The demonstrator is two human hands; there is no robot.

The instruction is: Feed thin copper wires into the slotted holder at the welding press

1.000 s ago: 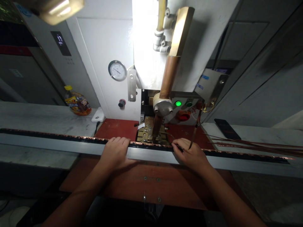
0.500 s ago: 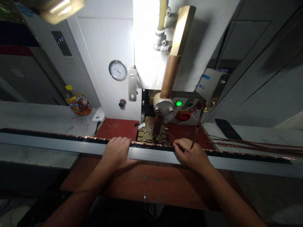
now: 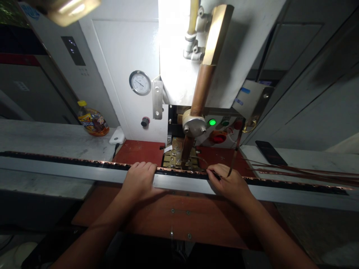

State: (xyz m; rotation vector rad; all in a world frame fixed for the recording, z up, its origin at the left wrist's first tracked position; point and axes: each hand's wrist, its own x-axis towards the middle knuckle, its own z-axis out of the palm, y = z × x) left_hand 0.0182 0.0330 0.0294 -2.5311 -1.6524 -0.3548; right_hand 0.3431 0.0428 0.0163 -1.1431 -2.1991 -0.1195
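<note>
A long metal rail (image 3: 179, 182) with a black strip and copper pieces (image 3: 92, 162) along its upper edge runs across the view. My left hand (image 3: 140, 177) is wrapped over the rail, left of the welding machine's copper electrode (image 3: 186, 149). To the right, my right hand (image 3: 228, 181) is closed in a pinch at the rail, with a thin brown strip (image 3: 233, 158) rising out of it. The electrode's lower tip stands over the brass fixture (image 3: 171, 161), just behind the rail. Where tip and rail meet is too small to make out.
Several thin copper strips (image 3: 303, 171) lie at the right, near a black phone (image 3: 270, 152). At the left stand a bottle (image 3: 92, 119) and a white box (image 3: 116, 136). A pressure gauge (image 3: 140, 83) and a lit green button (image 3: 212, 122) are on the machine.
The rail and both my hands have shifted very slightly to the right. The strip at my right hand has moved a little the same way. Both grips look unchanged.
</note>
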